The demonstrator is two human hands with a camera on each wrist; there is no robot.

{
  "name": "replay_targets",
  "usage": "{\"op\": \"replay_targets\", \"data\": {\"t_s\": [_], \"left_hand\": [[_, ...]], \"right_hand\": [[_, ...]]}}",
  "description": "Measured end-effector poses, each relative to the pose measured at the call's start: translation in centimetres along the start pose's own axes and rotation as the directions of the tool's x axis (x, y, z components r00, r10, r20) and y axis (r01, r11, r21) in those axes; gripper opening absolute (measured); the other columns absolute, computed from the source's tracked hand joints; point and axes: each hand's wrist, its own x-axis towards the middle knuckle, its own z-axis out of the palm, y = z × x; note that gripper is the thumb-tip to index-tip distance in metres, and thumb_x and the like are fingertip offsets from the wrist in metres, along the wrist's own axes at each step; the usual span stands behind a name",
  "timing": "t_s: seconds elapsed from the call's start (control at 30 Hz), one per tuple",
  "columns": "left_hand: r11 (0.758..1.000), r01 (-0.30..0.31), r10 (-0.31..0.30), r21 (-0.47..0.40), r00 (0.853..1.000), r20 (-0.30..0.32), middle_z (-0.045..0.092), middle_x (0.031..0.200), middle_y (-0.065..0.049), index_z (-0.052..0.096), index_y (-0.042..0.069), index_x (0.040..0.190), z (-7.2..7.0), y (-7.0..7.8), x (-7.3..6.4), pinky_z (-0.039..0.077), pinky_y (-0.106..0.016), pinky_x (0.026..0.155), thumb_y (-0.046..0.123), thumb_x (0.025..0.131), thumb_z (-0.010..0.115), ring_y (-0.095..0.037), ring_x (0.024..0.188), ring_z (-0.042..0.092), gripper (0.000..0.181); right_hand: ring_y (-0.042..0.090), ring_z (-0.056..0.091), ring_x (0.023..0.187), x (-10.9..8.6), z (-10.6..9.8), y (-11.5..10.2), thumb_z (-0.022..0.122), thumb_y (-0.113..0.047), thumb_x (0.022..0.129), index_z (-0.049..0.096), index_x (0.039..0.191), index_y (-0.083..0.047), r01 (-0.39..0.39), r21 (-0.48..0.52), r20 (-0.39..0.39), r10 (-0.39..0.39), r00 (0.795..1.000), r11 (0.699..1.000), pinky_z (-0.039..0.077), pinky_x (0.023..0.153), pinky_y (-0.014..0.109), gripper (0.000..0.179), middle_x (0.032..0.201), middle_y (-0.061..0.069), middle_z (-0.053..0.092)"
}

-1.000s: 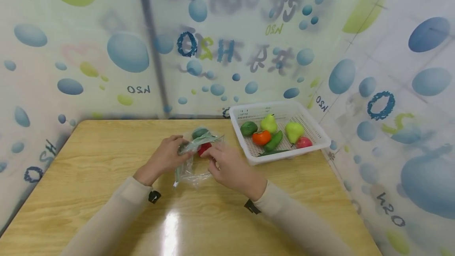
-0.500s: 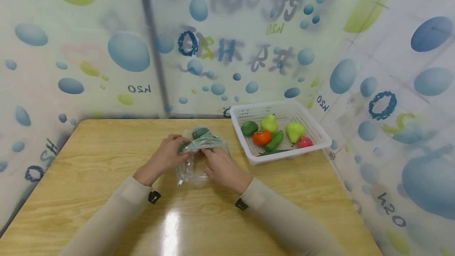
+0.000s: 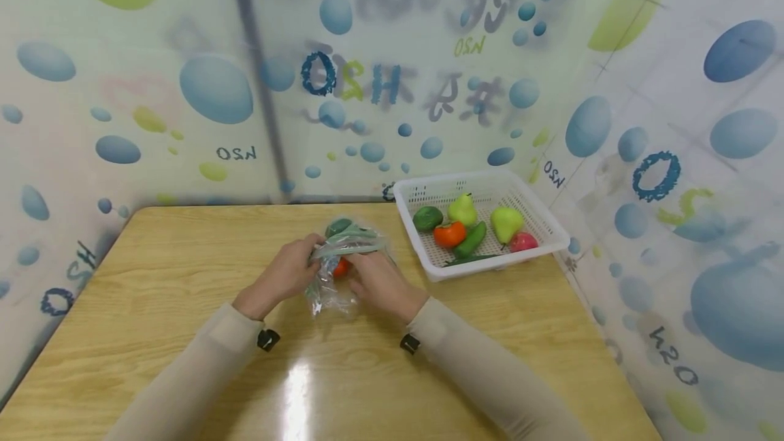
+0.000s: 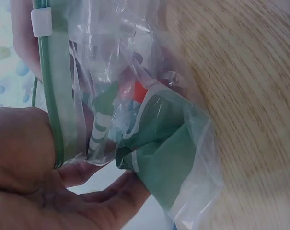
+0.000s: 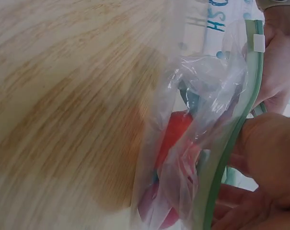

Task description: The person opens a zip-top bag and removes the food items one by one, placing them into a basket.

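A clear zip bag [image 3: 333, 298] with a green closure strip [image 4: 49, 96] and a white slider [image 4: 41, 22] lies on the table between both hands. My left hand [image 3: 288, 267] pinches the left side of its mouth. My right hand [image 3: 382, 284] reaches in from the right, its fingers partly hidden behind the strip in the right wrist view. I cannot tell whether those fingers hold anything. Through the plastic show a red-orange round fruit or vegetable [image 5: 176, 132], a pinkish-red round one [image 5: 154, 211] below it and a dark green one [image 3: 339, 226] at the far end.
A white perforated basket [image 3: 422, 257] stands at the back right, holding pears [image 3: 505, 223], an orange persimmon [image 3: 450, 234], green cucumber-like pieces [image 3: 471, 239], a dark green avocado-like piece [image 3: 427, 218] and a pinkish-red fruit [image 3: 524, 242]. Printed curtain walls rise behind the wooden table [image 3: 153, 291] and at its right.
My right hand has moved left, from holding a red piece at the bag's mouth to reaching inside it. Red-orange now shows lower through the plastic. My left hand keeps its place.
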Motion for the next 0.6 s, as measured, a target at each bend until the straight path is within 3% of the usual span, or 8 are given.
{"op": "replay_targets", "data": {"t_s": [0.13, 0.33, 0.4, 0.5, 0.6], "left_hand": [[1.0, -0.001, 0.001, 0.001, 1.0, -0.002, 0.078, 0.111, -0.022, 0.062, -0.005, 0.152, 0.2, -0.1, -0.1, 0.051, -0.035, 0.068, -0.001, 0.11, 0.061, -0.025, 0.081, 0.064, 0.042], [0.998, 0.037, -0.035, -0.044, 0.999, 0.039, 0.081, 0.125, -0.029, 0.061, -0.005, 0.154, 0.4, -0.1, 0.0, 0.052, -0.033, 0.063, 0.007, 0.112, 0.061, -0.022, 0.078, 0.067, 0.043], [0.997, 0.046, -0.041, -0.063, 0.997, 0.071, 0.082, 0.121, -0.027, 0.06, -0.004, 0.156, 0.5, 0.0, 0.1, 0.051, -0.033, 0.062, 0.014, 0.115, 0.062, -0.02, 0.075, 0.066, 0.045], [0.996, 0.043, -0.034, -0.083, 0.993, 0.111, 0.082, 0.12, -0.022, 0.059, -0.003, 0.157, 0.7, 0.2, 0.3, 0.053, -0.033, 0.064, 0.028, 0.118, 0.066, -0.018, 0.076, 0.067, 0.05], [0.998, 0.012, -0.003, -0.066, 0.992, 0.128, 0.082, 0.121, -0.022, 0.058, -0.004, 0.157, 0.7, 0.3, 0.4, 0.056, -0.035, 0.069, 0.034, 0.117, 0.07, -0.02, 0.082, 0.07, 0.056]], "right_hand": [[0.03, 0.06, 0.163, 0.2, 0.2, -0.2, 0.087, -0.008, 0.104, 0.061, 0.166, -0.012, -0.02, -0.028, 0.004, 0.02, 1.0, 0.999, 0.045, 0.139, 0.048, 0.067, 0.17, 0.009, 0.066], [0.029, 0.065, 0.156, 0.5, 0.7, -0.1, 0.089, -0.022, 0.106, 0.058, 0.166, -0.008, -0.055, -0.023, -0.009, 0.055, 0.998, 0.998, 0.051, 0.134, 0.047, 0.07, 0.166, 0.012, 0.07], [0.028, 0.072, 0.146, 0.6, 1.1, 0.2, 0.091, -0.026, 0.105, 0.056, 0.167, -0.005, -0.053, -0.031, -0.01, 0.052, 0.999, 0.998, 0.057, 0.127, 0.046, 0.074, 0.159, 0.015, 0.073], [0.022, 0.078, 0.123, 1.0, 2.4, 1.3, 0.092, -0.027, 0.103, 0.054, 0.165, 0.001, -0.025, -0.071, -0.031, 0.023, 0.999, 0.997, 0.067, 0.105, 0.039, 0.078, 0.142, 0.015, 0.08], [0.022, 0.078, 0.117, 1.0, 2.8, 1.6, 0.092, -0.025, 0.102, 0.051, 0.165, 0.003, -0.026, -0.065, -0.033, 0.024, 0.999, 0.998, 0.067, 0.098, 0.038, 0.08, 0.139, 0.016, 0.079]]}}
